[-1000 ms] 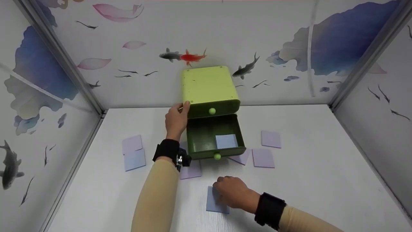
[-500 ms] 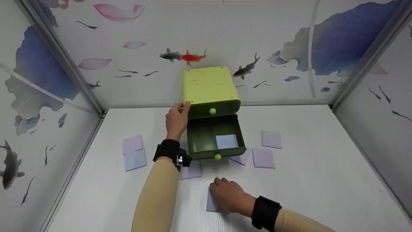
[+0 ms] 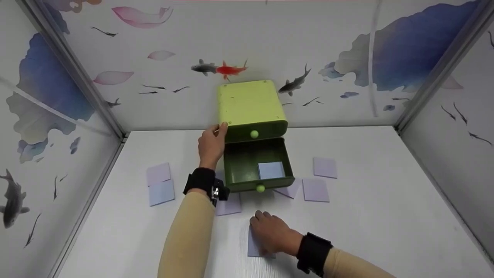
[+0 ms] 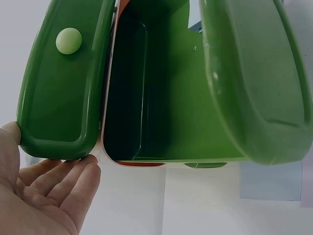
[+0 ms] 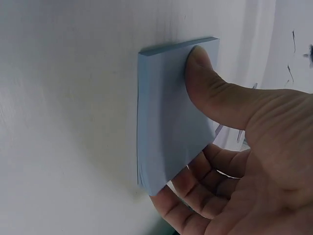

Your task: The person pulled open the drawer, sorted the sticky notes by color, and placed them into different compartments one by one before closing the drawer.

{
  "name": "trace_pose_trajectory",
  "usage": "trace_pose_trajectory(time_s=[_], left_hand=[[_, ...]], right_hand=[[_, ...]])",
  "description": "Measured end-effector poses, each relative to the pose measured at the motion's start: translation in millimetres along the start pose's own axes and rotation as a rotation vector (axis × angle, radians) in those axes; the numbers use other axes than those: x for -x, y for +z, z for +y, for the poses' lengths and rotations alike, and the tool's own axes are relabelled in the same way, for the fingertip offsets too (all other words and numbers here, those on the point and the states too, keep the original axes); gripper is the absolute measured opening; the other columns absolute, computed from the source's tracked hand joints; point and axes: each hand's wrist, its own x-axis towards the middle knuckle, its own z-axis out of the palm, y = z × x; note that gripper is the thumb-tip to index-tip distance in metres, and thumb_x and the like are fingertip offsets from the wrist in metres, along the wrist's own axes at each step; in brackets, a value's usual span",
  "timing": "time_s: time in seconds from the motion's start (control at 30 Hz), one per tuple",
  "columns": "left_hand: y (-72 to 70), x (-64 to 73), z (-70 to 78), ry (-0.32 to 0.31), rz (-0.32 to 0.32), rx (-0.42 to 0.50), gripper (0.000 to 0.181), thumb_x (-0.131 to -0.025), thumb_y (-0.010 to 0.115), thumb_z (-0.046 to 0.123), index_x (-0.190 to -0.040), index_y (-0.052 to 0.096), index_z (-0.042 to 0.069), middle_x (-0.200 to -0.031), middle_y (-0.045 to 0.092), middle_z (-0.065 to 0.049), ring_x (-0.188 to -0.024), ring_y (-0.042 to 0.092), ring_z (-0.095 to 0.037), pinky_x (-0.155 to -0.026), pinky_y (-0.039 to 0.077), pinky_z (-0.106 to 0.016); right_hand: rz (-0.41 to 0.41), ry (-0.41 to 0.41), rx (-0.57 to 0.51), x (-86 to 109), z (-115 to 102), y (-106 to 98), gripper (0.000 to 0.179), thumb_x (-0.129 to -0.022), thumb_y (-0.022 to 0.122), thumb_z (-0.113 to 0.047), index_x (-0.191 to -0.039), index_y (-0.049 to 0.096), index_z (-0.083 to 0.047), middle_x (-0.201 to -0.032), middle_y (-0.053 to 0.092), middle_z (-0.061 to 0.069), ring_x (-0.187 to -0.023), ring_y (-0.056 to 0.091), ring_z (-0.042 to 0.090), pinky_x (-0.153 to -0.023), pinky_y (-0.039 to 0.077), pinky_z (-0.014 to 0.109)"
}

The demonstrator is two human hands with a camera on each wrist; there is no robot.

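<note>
My right grip [image 3: 271,233] is narrowed to a pinch on a blue paper pad [image 5: 171,112]: thumb on its flat face, fingers bent at its lower edge. Pad square, matt, with fine sheet layers at the edge. It is low over the smooth white table [image 3: 370,208], in front of the cabinet [image 3: 251,102]; whether its whole underside touches, I cannot tell. My left grip [image 3: 211,146] spans a rounded front corner of that cabinet, thumb at one edge, fingers against the side. Top yellow-green; drawer fronts dark green, glossy, with round pale knobs [image 3: 254,134]. Metal or plastic: undetermined.

The lower drawer [image 3: 241,166] stands out and contains a blue square [image 3: 271,170], cut off in the left wrist view. Lilac squares [image 3: 325,167] lie on both sides; some are partly hidden by the drawer and my left wrist. Right fingertips hidden behind the pad.
</note>
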Motion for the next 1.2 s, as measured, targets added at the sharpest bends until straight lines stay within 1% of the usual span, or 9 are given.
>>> trace_pose_trajectory(time_s=[0.17, 0.4, 0.6, 0.77, 0.87, 0.97, 1.03, 1.1, 1.2], left_hand=[[0.6, 1.9, -0.3, 0.012, 0.009, -0.001, 0.056, -0.101, 0.044, 0.051, -0.137, 0.056, 0.010, -0.133, 0.062, -0.013, -0.122, 0.059, -0.027, -0.103, 0.046, -0.043], [0.0, 1.4, -0.9, 0.001, 0.002, 0.000, 0.058, -0.100, 0.044, 0.052, -0.138, 0.054, 0.010, -0.134, 0.061, -0.013, -0.123, 0.059, -0.027, -0.103, 0.046, -0.043], [0.6, 0.6, -0.4, -0.012, 0.004, -0.001, 0.059, -0.100, 0.044, 0.053, -0.139, 0.054, 0.010, -0.134, 0.061, -0.013, -0.122, 0.059, -0.027, -0.103, 0.046, -0.042], [0.0, 0.7, 0.8, -0.015, 0.003, 0.000, 0.057, -0.100, 0.045, 0.053, -0.137, 0.055, 0.011, -0.133, 0.062, -0.012, -0.122, 0.059, -0.027, -0.103, 0.046, -0.043], [-0.4, 0.8, 1.4, -0.013, 0.004, -0.002, 0.057, -0.100, 0.044, 0.053, -0.136, 0.056, 0.011, -0.132, 0.062, -0.012, -0.121, 0.059, -0.027, -0.102, 0.046, -0.043], [-0.4, 1.0, 1.5, -0.007, 0.003, -0.002, 0.056, -0.100, 0.045, 0.052, -0.136, 0.057, 0.011, -0.132, 0.062, -0.012, -0.121, 0.059, -0.027, -0.102, 0.046, -0.043], [-0.3, 0.9, 0.9, 0.001, -0.002, 0.002, 0.057, -0.100, 0.044, 0.052, -0.137, 0.056, 0.010, -0.133, 0.062, -0.013, -0.121, 0.059, -0.027, -0.102, 0.046, -0.043], [-0.3, 0.9, 0.5, 0.007, -0.007, 0.007, 0.057, -0.101, 0.044, 0.051, -0.138, 0.054, 0.009, -0.134, 0.061, -0.014, -0.122, 0.059, -0.028, -0.102, 0.046, -0.043], [-0.5, 0.6, 0.2, 0.002, -0.010, 0.008, 0.059, -0.101, 0.043, 0.052, -0.139, 0.053, 0.009, -0.135, 0.060, -0.014, -0.122, 0.059, -0.028, -0.103, 0.046, -0.043]], right_hand=[[-0.009, -0.011, -0.014, 0.1, 0, 1, 0.070, -0.062, 0.091, -0.042, -0.108, 0.052, -0.007, -0.097, 0.050, 0.005, -0.078, 0.046, 0.016, -0.066, 0.048, 0.029], [-0.048, 0.009, -0.035, -2.6, 0, 1, 0.072, -0.061, 0.092, -0.042, -0.110, 0.050, -0.010, -0.097, 0.054, 0.004, -0.083, 0.051, 0.018, -0.067, 0.049, 0.033], [-0.086, 0.017, -0.074, -5.9, 2, 0, 0.071, -0.060, 0.093, -0.036, -0.112, 0.050, -0.012, -0.099, 0.054, 0.003, -0.085, 0.051, 0.017, -0.069, 0.050, 0.034], [-0.060, -0.014, -0.071, -2.6, 6, -4, 0.072, -0.063, 0.090, -0.044, -0.117, 0.053, -0.015, -0.105, 0.056, 0.002, -0.089, 0.055, 0.016, -0.068, 0.052, 0.033], [-0.012, -0.113, -0.040, 1.3, 12, -7, 0.071, -0.066, 0.088, -0.044, -0.125, 0.056, -0.022, -0.117, 0.060, -0.001, -0.102, 0.059, 0.017, -0.078, 0.053, 0.034], [0.037, -0.285, 0.005, 5.3, 18, -10, 0.069, -0.070, 0.088, -0.028, -0.131, 0.057, -0.031, -0.131, 0.059, -0.006, -0.121, 0.056, 0.015, -0.093, 0.050, 0.035], [0.060, -0.407, 0.062, 8.0, 21, -12, 0.070, -0.072, 0.086, -0.017, -0.133, 0.056, -0.035, -0.137, 0.057, -0.009, -0.129, 0.052, 0.014, -0.099, 0.048, 0.036], [0.062, -0.499, 0.130, 10.6, 24, -13, 0.073, -0.073, 0.084, -0.011, -0.134, 0.055, -0.037, -0.142, 0.054, -0.011, -0.134, 0.049, 0.013, -0.103, 0.046, 0.036], [0.031, -0.572, 0.202, 12.6, 26, -13, 0.078, -0.072, 0.085, -0.012, -0.137, 0.051, -0.041, -0.146, 0.049, -0.013, -0.138, 0.044, 0.013, -0.108, 0.043, 0.037]])
